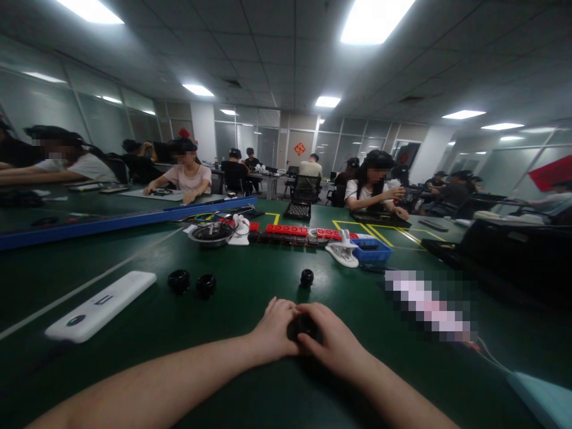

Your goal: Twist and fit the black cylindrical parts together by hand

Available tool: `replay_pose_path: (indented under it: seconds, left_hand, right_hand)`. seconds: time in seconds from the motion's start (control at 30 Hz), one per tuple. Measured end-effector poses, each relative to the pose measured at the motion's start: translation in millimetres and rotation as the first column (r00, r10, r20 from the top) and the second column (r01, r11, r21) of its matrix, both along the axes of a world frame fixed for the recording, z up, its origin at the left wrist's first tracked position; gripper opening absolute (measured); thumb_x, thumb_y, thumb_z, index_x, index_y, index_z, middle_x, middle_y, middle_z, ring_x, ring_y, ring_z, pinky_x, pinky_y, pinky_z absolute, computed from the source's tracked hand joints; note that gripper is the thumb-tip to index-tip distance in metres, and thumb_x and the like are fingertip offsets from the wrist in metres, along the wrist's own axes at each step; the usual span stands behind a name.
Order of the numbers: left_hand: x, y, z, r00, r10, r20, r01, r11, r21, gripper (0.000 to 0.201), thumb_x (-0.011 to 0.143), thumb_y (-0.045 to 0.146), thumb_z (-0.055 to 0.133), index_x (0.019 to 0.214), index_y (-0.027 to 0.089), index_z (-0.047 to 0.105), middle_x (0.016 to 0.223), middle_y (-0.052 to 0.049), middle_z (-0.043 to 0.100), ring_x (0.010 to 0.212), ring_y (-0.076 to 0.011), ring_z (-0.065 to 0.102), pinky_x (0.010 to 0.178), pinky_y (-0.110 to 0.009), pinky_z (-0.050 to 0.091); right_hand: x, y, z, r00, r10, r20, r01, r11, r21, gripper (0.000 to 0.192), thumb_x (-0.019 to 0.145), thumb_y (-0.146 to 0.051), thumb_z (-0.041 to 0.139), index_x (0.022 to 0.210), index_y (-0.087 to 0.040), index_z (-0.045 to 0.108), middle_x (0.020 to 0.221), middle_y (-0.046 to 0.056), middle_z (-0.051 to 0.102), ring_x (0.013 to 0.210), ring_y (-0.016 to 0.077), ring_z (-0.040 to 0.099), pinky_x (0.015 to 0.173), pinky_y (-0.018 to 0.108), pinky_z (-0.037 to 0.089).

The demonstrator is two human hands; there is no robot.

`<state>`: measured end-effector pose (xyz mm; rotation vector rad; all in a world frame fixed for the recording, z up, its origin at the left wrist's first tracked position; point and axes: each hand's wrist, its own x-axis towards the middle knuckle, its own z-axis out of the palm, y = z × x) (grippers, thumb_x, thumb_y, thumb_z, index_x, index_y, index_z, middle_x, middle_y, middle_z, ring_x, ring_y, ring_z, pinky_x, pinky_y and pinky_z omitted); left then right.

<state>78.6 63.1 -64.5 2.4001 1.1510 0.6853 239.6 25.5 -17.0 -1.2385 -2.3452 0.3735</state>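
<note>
Both my hands are wrapped around a round black part (304,326) low over the green table. My left hand (276,328) grips its left side, and my right hand (328,336) curls over its right side with the thumb across the front. Much of the part is hidden by my fingers, so its exact kind cannot be made out. A small black rounded piece (307,277) stands just beyond my hands. Two similar black pieces, one at the far left (179,280) and one beside it (206,285), sit to the left.
A white power strip-like bar (102,305) lies at left. Farther back are a metal bowl (211,233), red blocks (286,230), a white clamp (344,250), a blue bin (372,249) and a long blue rail (111,221). A black bag-like object (513,250) occupies the right. Several people sit around.
</note>
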Motion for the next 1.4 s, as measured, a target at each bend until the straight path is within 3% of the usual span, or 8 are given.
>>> replay_pose_path:
  seconds: [0.13,0.37,0.47,0.67,0.87,1.13,1.3,1.4]
  left_hand:
    - [0.2,-1.4,-1.7,0.999,-0.035,-0.012,0.035,0.999,0.009,0.054,0.055,0.045,0.072,0.099,0.022,0.053,0.1,-0.005,0.053,0.1,-0.026,0.047,0.102,-0.052,0.012]
    - [0.5,-1.9,-0.5,1.0,0.005,0.002,-0.005,1.0,-0.014,0.048,0.056,0.042,0.071,0.095,0.021,0.054,0.101,-0.007,0.053,0.102,-0.0267,0.046,0.101,-0.053,0.012]
    - [0.6,-1.7,0.6,1.0,-0.008,-0.014,0.008,1.0,-0.011,0.048,0.055,0.043,0.073,0.093,0.021,0.054,0.099,-0.006,0.053,0.1,-0.0258,0.047,0.101,-0.054,0.013]
    - [1.1,-3.5,2.4,0.999,-0.014,-0.035,0.015,1.0,0.019,0.043,0.057,0.048,0.07,0.085,0.02,0.053,0.096,-0.004,0.054,0.096,-0.0241,0.049,0.099,-0.053,0.016]
    - [0.4,-4.1,5.4,1.0,0.006,-0.007,-0.007,1.0,-0.017,0.046,0.055,0.049,0.072,0.086,0.02,0.055,0.096,-0.003,0.053,0.097,-0.0241,0.049,0.099,-0.051,0.017]
    - [-0.2,-2.7,4.3,0.999,-0.017,-0.04,0.017,1.0,0.005,0.039,0.06,0.042,0.071,0.089,0.02,0.056,0.097,-0.004,0.055,0.097,-0.0237,0.049,0.1,-0.05,0.018]
    - [0.2,-3.5,5.3,0.999,-0.019,-0.036,0.019,1.0,-0.012,0.041,0.06,0.04,0.071,0.094,0.02,0.059,0.102,-0.005,0.055,0.101,-0.0255,0.048,0.1,-0.053,0.014]
    - [-0.5,-3.5,5.6,0.998,-0.054,-0.04,0.053,0.999,-0.014,0.039,0.063,0.039,0.069,0.096,0.021,0.06,0.106,-0.005,0.055,0.105,-0.0263,0.046,0.1,-0.054,0.013]
  right_hand:
    - [-6.9,-2.6,-2.4,0.983,-0.141,0.114,0.133,0.988,0.072,0.035,0.074,-0.033,0.059,0.104,-0.016,0.054,0.09,0.01,0.058,0.083,0.0263,0.054,0.072,0.041,0.045]
    - [0.6,-1.8,-0.2,0.999,0.032,-0.041,-0.031,0.999,0.02,0.043,0.07,-0.013,0.057,0.111,-0.018,0.047,0.109,0.008,0.054,0.1,0.0204,0.051,0.087,0.033,0.042]
    - [-1.8,-3.4,2.1,0.993,-0.087,0.08,0.083,0.995,0.058,0.029,0.073,-0.024,0.058,0.102,-0.018,0.053,0.094,0.009,0.059,0.086,0.0234,0.055,0.074,0.036,0.046]
    - [-4.7,-8.3,7.5,0.957,-0.235,0.168,0.204,0.962,0.183,0.048,0.072,-0.043,0.059,0.108,-0.013,0.051,0.092,0.012,0.062,0.086,0.0284,0.057,0.072,0.04,0.045]
    - [3.0,-7.7,11.8,0.999,-0.039,0.038,0.037,0.998,0.049,0.042,0.074,-0.013,0.051,0.115,-0.016,0.044,0.099,0.008,0.06,0.091,0.0194,0.056,0.081,0.031,0.045]
    - [-2.9,-9.2,5.4,0.971,-0.194,0.14,0.177,0.976,0.13,0.052,0.069,-0.033,0.062,0.114,-0.012,0.047,0.103,0.014,0.057,0.093,0.0293,0.053,0.078,0.042,0.045]
    - [0.8,-8.6,6.0,0.999,0.02,0.05,-0.023,0.998,0.051,0.049,0.069,-0.01,0.052,0.117,-0.016,0.044,0.111,0.01,0.055,0.1,0.0216,0.052,0.089,0.035,0.042]
    - [2.5,-8.0,5.7,1.0,0.001,-0.024,0.001,0.999,0.05,0.056,0.066,-0.01,0.052,0.12,-0.013,0.04,0.119,0.011,0.05,0.11,0.0216,0.046,0.095,0.036,0.037]
